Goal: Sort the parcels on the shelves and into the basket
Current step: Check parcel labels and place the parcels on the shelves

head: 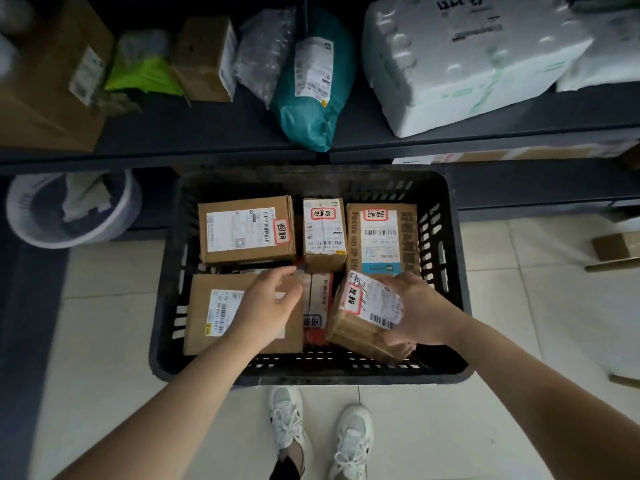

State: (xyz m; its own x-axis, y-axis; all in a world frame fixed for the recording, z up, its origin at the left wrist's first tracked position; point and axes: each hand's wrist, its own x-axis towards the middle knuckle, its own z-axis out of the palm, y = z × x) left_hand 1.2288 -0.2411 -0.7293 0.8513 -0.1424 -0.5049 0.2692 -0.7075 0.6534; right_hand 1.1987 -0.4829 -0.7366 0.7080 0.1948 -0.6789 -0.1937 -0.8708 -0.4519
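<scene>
A black basket [311, 370] is seen on the tiled floor [104, 323] at the centre of the frame, below a dark shelf [207, 140]. Along its far side three cartons are laid flat with labels up: a back-left box [246, 230], a small box [324, 233] beside it, and a back-right box [381, 237] against the right wall. In the near row a front-left box [207, 313] is laid flat, a narrow red parcel [317, 306] is wedged just beside it, and a tilted box [360, 317] is raised at an angle in the lower right corner of the basket.

The tilted box is gripped by the right hand [422, 310], with the thumb over its upper edge and the fingers curled under its lower side. The left hand [266, 303] is laid on the front-left box, its fingers bent towards the box's far right corner; whether anything is grasped there cannot be told, as the fingertips are blurred.

On the shelf, from upper left to upper right, a brown carton [45, 81], a teal bag [311, 109] and a white foam box [460, 64] are set. A waste bin [31, 233] is placed at the left edge, and white shoes [287, 420] are seen at the bottom of the frame.
</scene>
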